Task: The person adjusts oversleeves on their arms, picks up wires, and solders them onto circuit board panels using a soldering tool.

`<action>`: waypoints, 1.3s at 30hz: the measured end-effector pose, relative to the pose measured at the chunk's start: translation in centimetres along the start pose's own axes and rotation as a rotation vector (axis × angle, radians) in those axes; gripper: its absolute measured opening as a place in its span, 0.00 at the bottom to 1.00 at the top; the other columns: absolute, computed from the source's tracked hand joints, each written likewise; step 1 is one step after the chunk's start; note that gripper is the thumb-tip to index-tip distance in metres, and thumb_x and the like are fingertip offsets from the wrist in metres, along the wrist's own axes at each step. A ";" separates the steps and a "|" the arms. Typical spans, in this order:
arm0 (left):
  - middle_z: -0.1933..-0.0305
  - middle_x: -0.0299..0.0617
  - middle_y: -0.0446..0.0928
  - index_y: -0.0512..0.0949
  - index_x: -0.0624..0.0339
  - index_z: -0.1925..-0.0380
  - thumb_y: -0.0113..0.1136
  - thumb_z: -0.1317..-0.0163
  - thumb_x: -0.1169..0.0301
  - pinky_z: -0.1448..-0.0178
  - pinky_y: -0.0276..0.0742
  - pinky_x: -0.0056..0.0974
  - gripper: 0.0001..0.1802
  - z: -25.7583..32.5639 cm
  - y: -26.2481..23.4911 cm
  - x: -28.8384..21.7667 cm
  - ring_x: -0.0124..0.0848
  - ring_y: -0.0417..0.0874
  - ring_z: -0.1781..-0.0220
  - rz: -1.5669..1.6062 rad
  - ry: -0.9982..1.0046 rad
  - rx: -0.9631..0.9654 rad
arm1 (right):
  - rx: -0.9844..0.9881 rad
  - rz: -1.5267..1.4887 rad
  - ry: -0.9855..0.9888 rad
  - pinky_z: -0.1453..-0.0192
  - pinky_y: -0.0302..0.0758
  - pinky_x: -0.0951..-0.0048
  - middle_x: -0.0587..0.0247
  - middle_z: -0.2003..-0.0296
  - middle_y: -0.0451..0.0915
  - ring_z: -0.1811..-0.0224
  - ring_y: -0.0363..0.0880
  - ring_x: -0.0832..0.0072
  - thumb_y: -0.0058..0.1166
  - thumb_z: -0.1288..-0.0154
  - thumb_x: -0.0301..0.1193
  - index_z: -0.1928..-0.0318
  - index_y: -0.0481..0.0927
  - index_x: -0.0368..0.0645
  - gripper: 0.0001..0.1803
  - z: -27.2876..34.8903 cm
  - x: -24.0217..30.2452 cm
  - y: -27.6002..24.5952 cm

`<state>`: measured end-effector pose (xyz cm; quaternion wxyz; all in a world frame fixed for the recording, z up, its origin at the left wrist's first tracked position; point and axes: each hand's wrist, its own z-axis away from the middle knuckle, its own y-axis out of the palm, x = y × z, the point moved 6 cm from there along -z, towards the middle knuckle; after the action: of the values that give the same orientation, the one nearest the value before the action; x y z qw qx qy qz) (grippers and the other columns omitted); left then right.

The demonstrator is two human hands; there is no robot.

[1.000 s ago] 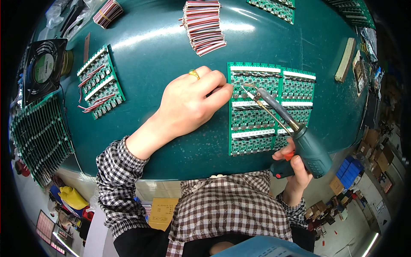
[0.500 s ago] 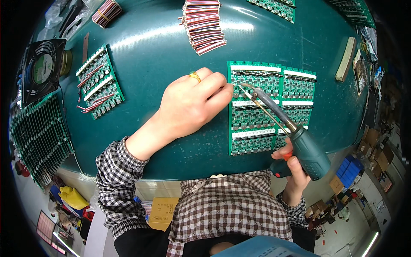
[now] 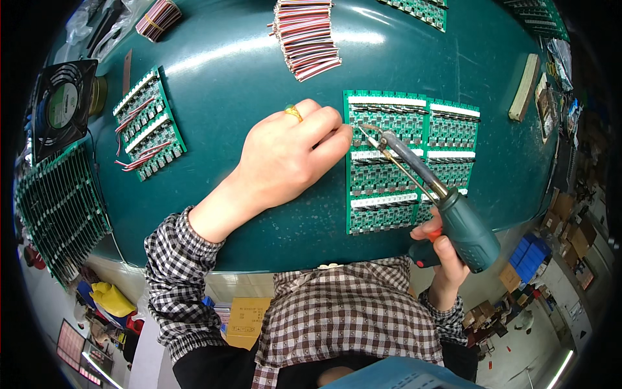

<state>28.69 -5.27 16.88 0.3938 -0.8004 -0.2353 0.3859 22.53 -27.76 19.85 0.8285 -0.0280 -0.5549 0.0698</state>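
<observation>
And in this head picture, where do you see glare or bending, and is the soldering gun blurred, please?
Head view: pale glare streaks the green table on both sides of the red, white and black wires; same view: the table's near edge bows and the corners go black; head view again: the soldering gun looks fairly sharp.

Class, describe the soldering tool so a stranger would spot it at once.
On the green table, right of centre, lies a block of circuit boards. Slanting over it, held in the right hand, is the soldering tool: unlike the flat boards beneath, it has a chunky green body and long metal barrel.
</observation>
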 end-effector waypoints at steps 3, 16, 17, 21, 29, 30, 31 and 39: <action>0.72 0.35 0.72 0.78 0.59 0.71 0.61 0.63 0.79 0.73 0.71 0.31 0.13 0.1 0.1 -0.1 0.29 0.75 0.72 -0.009 0.008 0.007 | -0.001 0.012 -0.004 0.64 0.80 0.67 0.54 0.69 0.78 0.70 0.80 0.65 0.56 0.44 0.35 0.52 0.69 0.23 0.27 0.1 -0.1 0.0; 0.73 0.34 0.71 0.77 0.57 0.72 0.58 0.61 0.74 0.77 0.69 0.32 0.11 -1.5 -2.1 -0.5 0.29 0.74 0.75 -0.100 0.027 0.037 | -0.004 -0.383 -0.078 0.70 0.80 0.68 0.56 0.71 0.76 0.72 0.79 0.66 0.50 0.40 0.37 0.51 0.68 0.26 0.25 -2.9 1.4 -3.1; 0.75 0.34 0.71 0.76 0.55 0.74 0.56 0.60 0.73 0.77 0.70 0.34 0.09 -1.7 -2.2 -0.7 0.30 0.74 0.75 -0.066 0.022 0.029 | -0.110 -0.503 0.016 0.73 0.77 0.72 0.58 0.72 0.75 0.73 0.77 0.69 0.48 0.38 0.39 0.51 0.69 0.28 0.25 -2.5 0.9 -3.9; 0.76 0.37 0.67 0.71 0.55 0.77 0.53 0.59 0.70 0.77 0.70 0.37 0.06 -1.0 -0.4 -1.4 0.34 0.72 0.75 -0.004 0.067 -0.025 | -0.265 -0.567 0.049 0.80 0.68 0.80 0.69 0.75 0.71 0.77 0.71 0.80 0.42 0.35 0.46 0.53 0.72 0.38 0.23 -3.1 -1.2 -6.4; 0.73 0.36 0.71 0.76 0.57 0.68 0.57 0.56 0.78 0.71 0.72 0.35 0.12 1.4 -3.1 -1.8 0.32 0.75 0.73 -0.033 -0.061 -0.247 | 0.218 -0.996 0.012 0.64 0.70 0.72 0.66 0.70 0.68 0.69 0.66 0.74 0.46 0.37 0.51 0.52 0.66 0.45 0.24 -4.5 -3.7 -11.3; 0.73 0.36 0.71 0.76 0.57 0.68 0.57 0.56 0.78 0.71 0.72 0.35 0.12 0.5 -3.3 -2.0 0.32 0.75 0.73 -0.031 -0.034 -0.246 | 0.137 -1.058 0.004 0.66 0.69 0.75 0.67 0.70 0.68 0.70 0.66 0.75 0.46 0.37 0.50 0.55 0.69 0.45 0.22 -4.1 -3.9 -12.5; 0.73 0.36 0.72 0.76 0.57 0.67 0.58 0.57 0.78 0.71 0.72 0.35 0.13 -0.3 -3.9 -1.8 0.33 0.76 0.74 -0.057 -0.087 -0.302 | 0.017 -1.056 -0.060 0.73 0.67 0.80 0.72 0.73 0.65 0.75 0.63 0.80 0.44 0.35 0.49 0.54 0.69 0.45 0.21 -5.2 -5.3 -14.8; 0.68 0.34 0.72 0.57 0.61 0.38 0.56 0.43 0.77 0.66 0.69 0.23 0.32 0.4 -21.2 3.4 0.18 0.70 0.72 0.305 -0.439 -1.156 | -0.120 -1.134 -0.155 0.78 0.71 0.77 0.70 0.76 0.70 0.76 0.68 0.77 0.45 0.37 0.51 0.59 0.70 0.42 0.23 -6.9 -6.5 -15.0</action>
<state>28.84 9.54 32.49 -0.2187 -0.8105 -0.3641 0.4033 27.69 -43.33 13.08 0.6902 0.2323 -0.5454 -0.4149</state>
